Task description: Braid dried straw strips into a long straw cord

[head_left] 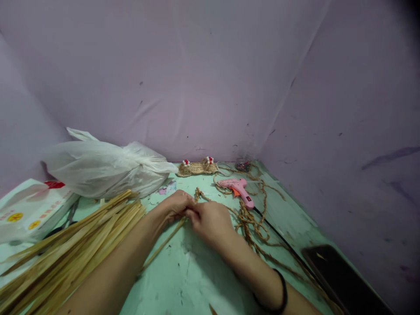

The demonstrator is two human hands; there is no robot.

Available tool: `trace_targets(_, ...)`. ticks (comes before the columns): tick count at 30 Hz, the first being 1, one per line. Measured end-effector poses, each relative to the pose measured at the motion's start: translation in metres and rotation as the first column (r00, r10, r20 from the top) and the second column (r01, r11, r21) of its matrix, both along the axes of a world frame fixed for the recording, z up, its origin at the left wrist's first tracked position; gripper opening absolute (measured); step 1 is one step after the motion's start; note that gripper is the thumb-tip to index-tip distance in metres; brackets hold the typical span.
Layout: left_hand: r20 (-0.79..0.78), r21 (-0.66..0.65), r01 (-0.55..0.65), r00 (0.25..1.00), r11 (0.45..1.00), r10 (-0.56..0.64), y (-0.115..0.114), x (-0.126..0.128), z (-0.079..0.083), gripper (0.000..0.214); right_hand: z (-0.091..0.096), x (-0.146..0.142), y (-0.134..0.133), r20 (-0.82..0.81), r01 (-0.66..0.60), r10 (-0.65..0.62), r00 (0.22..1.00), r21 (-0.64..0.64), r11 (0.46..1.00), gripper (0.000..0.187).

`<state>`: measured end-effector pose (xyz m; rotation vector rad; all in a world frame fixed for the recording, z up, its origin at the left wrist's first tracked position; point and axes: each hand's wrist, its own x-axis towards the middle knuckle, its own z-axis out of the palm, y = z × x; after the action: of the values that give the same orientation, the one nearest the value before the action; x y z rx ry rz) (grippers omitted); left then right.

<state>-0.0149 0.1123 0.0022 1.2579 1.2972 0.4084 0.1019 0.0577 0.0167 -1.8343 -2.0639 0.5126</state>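
My left hand (178, 205) and my right hand (211, 220) meet over the middle of the table, fingertips pinched together on a thin cord of dried plant fibre. A twisted end of the cord (197, 194) pokes up beyond my fingers. From under my hands a straight dried strand (164, 246) runs down toward my left forearm. The exact grip point is hidden by my fingers. To the right of my right hand lies a tangle of twisted fibre rope (251, 225). Left of my left forearm, a bundle of dried leaf strips (82, 245) is spread out.
A pink glue gun (241, 188) with a black cable lies behind the rope. At the back sit a woven piece with two beaded flowers (197, 168) and a white plastic bag (108, 168). A white box (42, 208) stands left; a dark phone-like slab (341, 275) lies right.
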Motion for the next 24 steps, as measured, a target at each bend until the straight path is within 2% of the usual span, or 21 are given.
trace_targets(2,0.034,-0.024,0.029,0.999,0.999,-0.028,0.0,-0.001,0.001,0.016,0.005,0.011,0.009,-0.159,0.131,-0.129,0.979,0.006,0.991,0.032)
trace_targets(3,0.061,-0.034,0.044,0.997,0.998,-0.041,0.001,-0.002,0.001,0.018,0.005,0.015,0.014,-0.293,0.192,-0.197,0.936,-0.045,0.98,0.031)
trace_targets(4,0.085,-0.042,0.057,0.995,0.997,-0.054,0.001,-0.002,0.001,0.019,0.005,0.018,0.019,-0.442,0.218,-0.266,0.857,-0.157,0.963,0.027)
trace_targets(5,0.1,-0.046,0.071,0.993,0.996,-0.066,0.001,-0.003,0.001,0.019,0.004,0.019,0.022,-0.572,0.197,-0.337,0.748,-0.294,0.935,0.023)
trace_targets(7,0.107,-0.048,0.079,0.991,0.996,-0.073,0.002,-0.003,0.001,0.02,-0.001,0.017,0.027,-0.717,0.02,-0.445,0.537,-0.517,0.856,0.013)
trace_targets(8,0.107,-0.047,0.081,0.991,0.996,-0.076,0.002,-0.003,0.001,0.02,-0.003,0.014,0.027,-0.741,-0.07,-0.47,0.479,-0.566,0.821,0.011)
trace_targets(9,0.104,-0.045,0.08,0.992,0.996,-0.075,0.002,-0.003,0.0,0.019,-0.006,0.011,0.028,-0.751,-0.131,-0.474,0.46,-0.585,0.801,0.01)
trace_targets(11,0.085,-0.033,0.08,0.993,0.996,-0.077,0.003,-0.004,-0.002,0.016,-0.011,0.007,0.027,-0.735,-0.134,-0.444,0.513,-0.579,0.804,0.012)
trace_targets(13,0.028,-0.014,0.095,0.995,0.995,-0.094,0.005,-0.007,-0.005,0.013,-0.014,0.006,0.028,-0.69,-0.064,-0.404,0.601,-0.545,0.836,0.013)
trace_targets(15,-0.035,0.008,0.139,0.99,0.99,-0.138,0.008,-0.009,-0.009,0.014,-0.018,0.007,0.03,-0.652,-0.012,-0.381,0.656,-0.514,0.858,0.014)
trace_targets(19,-0.054,0.052,0.215,0.976,0.975,-0.212,0.009,-0.012,-0.01,0.019,-0.025,0.012,0.032,-0.663,-0.012,-0.369,0.651,-0.495,0.869,0.017)
trace_targets(21,-0.062,0.07,0.217,0.975,0.974,-0.213,0.007,-0.01,-0.006,0.017,-0.028,0.012,0.033,-0.683,-0.016,-0.364,0.634,-0.482,0.876,0.018)
trace_targets(24,-0.163,0.119,0.203,0.97,0.972,-0.183,0.002,-0.008,0.006,0.012,-0.032,0.01,0.032,-0.699,0.005,-0.358,0.619,-0.452,0.892,0.015)
